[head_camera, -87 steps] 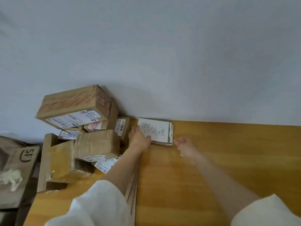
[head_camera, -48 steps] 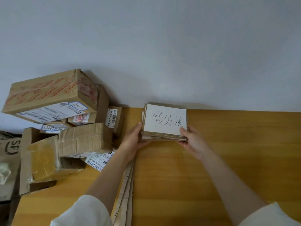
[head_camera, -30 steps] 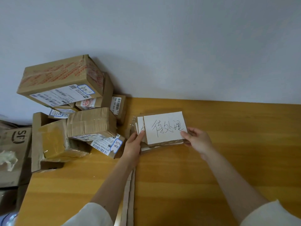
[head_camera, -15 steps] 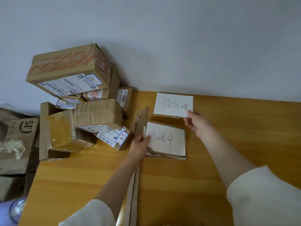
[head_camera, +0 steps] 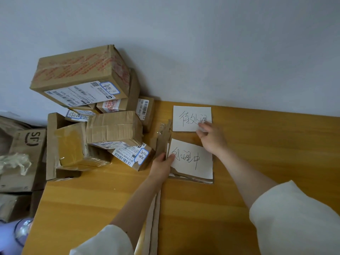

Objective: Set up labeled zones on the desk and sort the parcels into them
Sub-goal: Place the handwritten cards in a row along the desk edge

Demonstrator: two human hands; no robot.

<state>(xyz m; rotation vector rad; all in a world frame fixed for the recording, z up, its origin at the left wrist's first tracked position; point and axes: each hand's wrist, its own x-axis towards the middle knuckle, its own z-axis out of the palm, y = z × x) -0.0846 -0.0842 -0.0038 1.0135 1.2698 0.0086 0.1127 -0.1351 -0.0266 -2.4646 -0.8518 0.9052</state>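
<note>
Far label card (head_camera: 191, 117): white, flat on the wooden desk (head_camera: 266, 153) close to the wall (head_camera: 202, 43), handwritten "待处理" in black pen. Right hand (head_camera: 211, 138): resting on the near right corner of that card, fingertips on the paper, fingers loosely bent; whether pressing or pinching the edge cannot be told. Near label card (head_camera: 192, 159): white, handwritten "处理中", lying on top of a small stack of cardboard pieces (head_camera: 191, 178), just in front of the far card and slightly apart from it. Left hand (head_camera: 162, 165): at the left edge of the near card, thumb on the paper face and fingers along the stack edge, gripping stack and card together. Cardboard strip (head_camera: 153, 218): long and narrow, running from under the left forearm toward the near desk edge. Pile of parcels (head_camera: 103, 116): brown cartons heaped at the left end of the desk, just beside the cards. Top carton (head_camera: 82, 70): tilted, red printed tape, white shipping label with a handwritten note in a blue-outlined box, not legible. Low parcel (head_camera: 134, 156): nearest the left hand, barcode label reading "SF5194087909683". Small upright box (head_camera: 146, 111): barcode and code "15H 159 A03". Box off the desk to the left (head_camera: 27, 144): printed "SF" logo. White sleeves on both arms.
</note>
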